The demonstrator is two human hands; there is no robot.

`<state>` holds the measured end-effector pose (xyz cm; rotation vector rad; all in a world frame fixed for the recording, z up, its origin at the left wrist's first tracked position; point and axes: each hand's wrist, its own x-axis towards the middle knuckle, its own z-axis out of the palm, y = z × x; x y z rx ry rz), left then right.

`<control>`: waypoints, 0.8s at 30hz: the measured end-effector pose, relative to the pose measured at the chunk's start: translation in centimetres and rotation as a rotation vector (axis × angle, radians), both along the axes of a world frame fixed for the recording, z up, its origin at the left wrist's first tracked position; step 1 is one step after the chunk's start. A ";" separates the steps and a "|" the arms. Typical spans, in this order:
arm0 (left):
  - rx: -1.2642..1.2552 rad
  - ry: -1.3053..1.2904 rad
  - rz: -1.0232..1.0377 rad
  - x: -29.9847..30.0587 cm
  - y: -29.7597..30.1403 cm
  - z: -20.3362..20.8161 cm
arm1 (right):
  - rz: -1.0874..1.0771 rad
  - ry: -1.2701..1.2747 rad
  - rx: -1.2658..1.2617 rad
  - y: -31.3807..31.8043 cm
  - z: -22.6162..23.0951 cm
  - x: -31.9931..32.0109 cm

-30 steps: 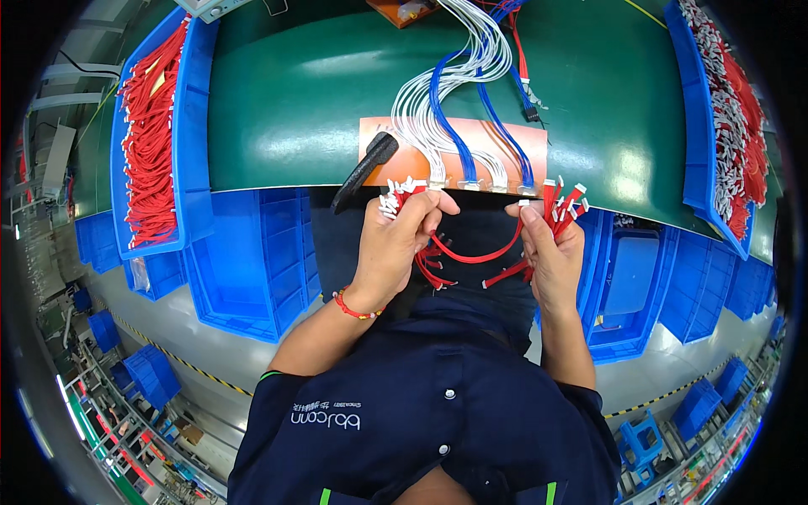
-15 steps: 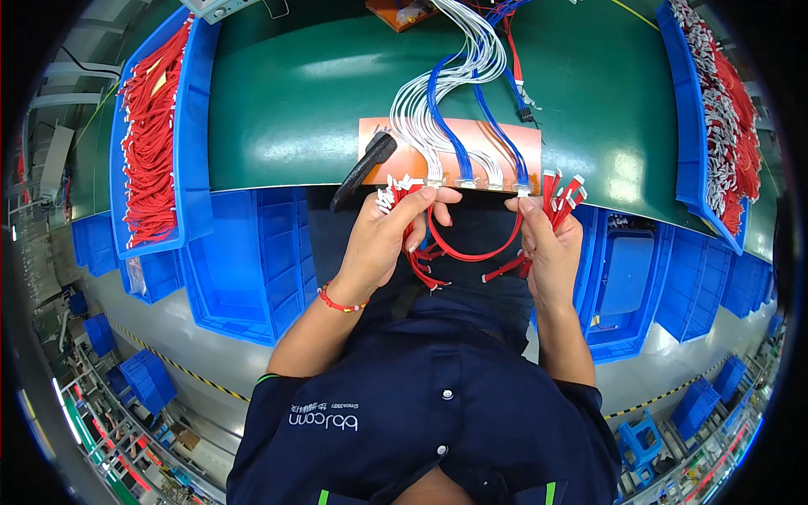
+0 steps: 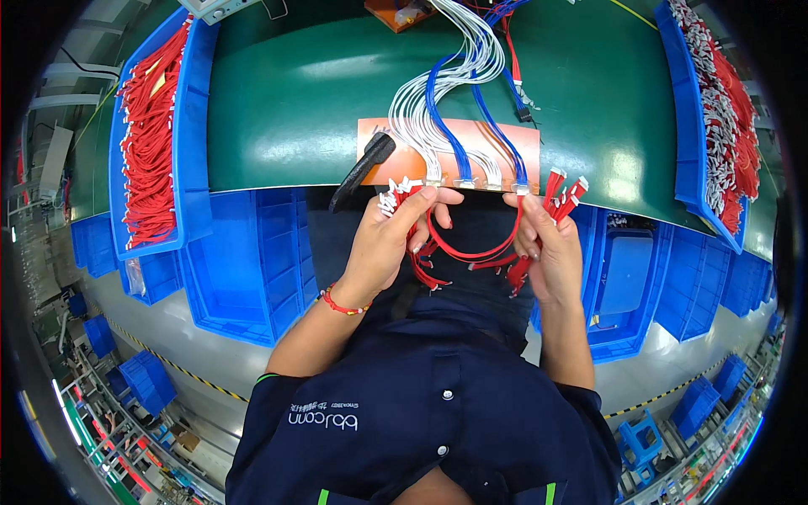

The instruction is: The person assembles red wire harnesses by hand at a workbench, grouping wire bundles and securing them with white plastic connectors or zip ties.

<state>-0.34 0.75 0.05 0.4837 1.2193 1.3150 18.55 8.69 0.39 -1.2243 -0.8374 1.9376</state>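
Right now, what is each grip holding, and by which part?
Left grip: a bundle of red cables, near their white connectors. Right grip: another red bundle, likewise, plus a looped red cable near its right-hand connector; its left end is unclear.

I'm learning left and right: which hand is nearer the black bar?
Left. The left hand is close by the black bar, on its right; the right hand is farther right.

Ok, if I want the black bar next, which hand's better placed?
Left, probably: your left hand is close to the black bar, your right hand farther across. Both hold red wires, so either may need freeing first.
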 end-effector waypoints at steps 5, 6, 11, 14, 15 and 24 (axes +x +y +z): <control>-0.019 0.020 0.003 0.2 -0.8 -0.1 | 0.117 -0.186 0.207 0.4 -0.1 3.3; -0.026 0.010 -0.006 0.3 -0.8 -0.1 | 0.140 -0.259 0.273 0.1 -0.4 3.6; 0.020 -0.168 0.021 0.9 0.0 -0.2 | 0.200 -0.191 0.202 -0.2 0.4 1.3; -0.004 -0.306 0.020 0.9 0.5 0.0 | 0.173 -0.069 0.125 0.5 -0.6 0.0; -0.002 -0.308 0.017 0.7 0.4 -0.2 | 0.163 -0.046 0.124 0.5 -0.7 0.1; 0.036 -0.214 -0.125 2.5 -1.0 2.6 | 0.354 -0.107 0.234 -0.7 0.5 2.0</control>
